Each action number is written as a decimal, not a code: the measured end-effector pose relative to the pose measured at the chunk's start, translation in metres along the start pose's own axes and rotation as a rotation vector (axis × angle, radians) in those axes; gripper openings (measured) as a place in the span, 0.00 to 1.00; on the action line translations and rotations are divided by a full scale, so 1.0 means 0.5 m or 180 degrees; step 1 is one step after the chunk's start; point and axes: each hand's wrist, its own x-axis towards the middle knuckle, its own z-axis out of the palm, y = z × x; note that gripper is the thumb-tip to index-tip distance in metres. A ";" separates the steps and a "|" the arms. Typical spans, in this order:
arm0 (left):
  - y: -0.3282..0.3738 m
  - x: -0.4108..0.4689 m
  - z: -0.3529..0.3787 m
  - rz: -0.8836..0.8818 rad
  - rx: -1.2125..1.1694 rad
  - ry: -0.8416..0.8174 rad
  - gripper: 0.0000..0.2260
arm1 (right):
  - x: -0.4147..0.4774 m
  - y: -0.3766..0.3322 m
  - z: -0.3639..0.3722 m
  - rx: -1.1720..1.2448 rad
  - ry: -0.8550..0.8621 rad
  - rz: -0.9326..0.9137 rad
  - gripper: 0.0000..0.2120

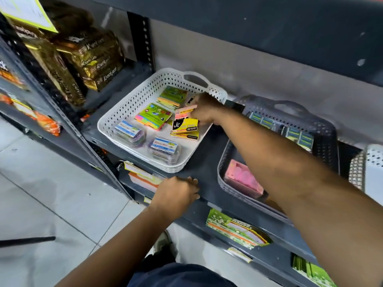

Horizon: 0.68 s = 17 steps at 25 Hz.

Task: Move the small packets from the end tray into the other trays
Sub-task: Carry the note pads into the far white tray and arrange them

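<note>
A white perforated tray [116,121] stands at the left end of the grey shelf. It holds green sticky-note packs [154,114], two clear packets with blue labels [164,150] and a yellow-and-black packet stack [185,129]. My right hand [205,110] reaches into the tray's far right corner and pinches a small pink packet [184,111] just above the yellow stack. My left hand [178,193] rests curled on the shelf's front edge and holds nothing. A grey tray [226,183] to the right holds a pink box [242,177] and green-labelled packets [300,135]; my right forearm crosses over it.
Gold biscuit packs [91,59] fill the shelf bay to the left. Another white perforated basket [371,166] shows at the far right edge. Green packets [236,230] lie on the lower shelf. The grey shelf above [269,27] overhangs the trays. Tiled floor is at the lower left.
</note>
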 end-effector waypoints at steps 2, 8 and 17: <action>-0.001 0.000 0.008 -0.0048 -0.0094 -0.0049 0.16 | 0.005 -0.009 0.011 -0.0620 -0.0088 -0.0021 0.12; -0.003 0.002 0.017 -0.0038 -0.0109 0.0005 0.17 | -0.003 -0.015 0.034 -0.1687 -0.0163 -0.0154 0.10; -0.003 0.001 0.016 0.0002 -0.0079 -0.0134 0.12 | -0.014 -0.027 0.013 -0.1860 -0.0835 -0.0618 0.24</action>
